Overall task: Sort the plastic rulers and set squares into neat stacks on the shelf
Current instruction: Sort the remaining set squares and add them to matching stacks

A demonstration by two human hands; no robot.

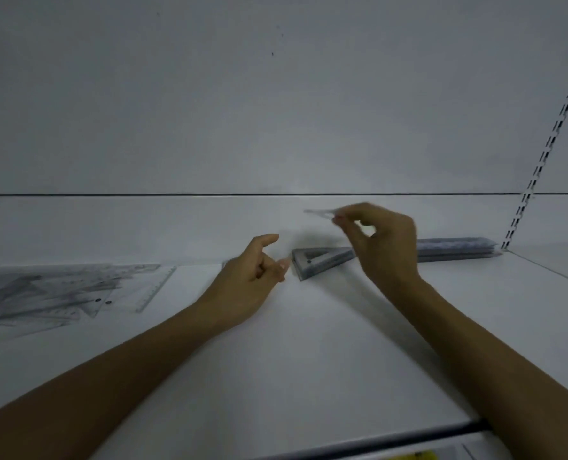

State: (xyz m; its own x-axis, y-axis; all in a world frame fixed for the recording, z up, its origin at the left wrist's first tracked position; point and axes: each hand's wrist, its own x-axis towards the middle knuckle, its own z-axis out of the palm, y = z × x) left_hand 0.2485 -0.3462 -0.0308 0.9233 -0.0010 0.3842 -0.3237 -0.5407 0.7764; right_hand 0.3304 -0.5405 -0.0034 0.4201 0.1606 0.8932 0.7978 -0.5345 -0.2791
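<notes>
Forearms (136, 356) cross the shelf (309, 346) — right hand (387, 247) fingers (344, 221) pinch a set square (319, 212) above the set-square stack (322, 260); left hand (249, 277) slack, empty — jumbled pile (43, 293) left to sort.

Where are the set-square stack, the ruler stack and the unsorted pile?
set-square stack (325, 265): head view, long front edge.
ruler stack (458, 249): head view, top face.
unsorted pile (43, 293): head view, middle.
</notes>
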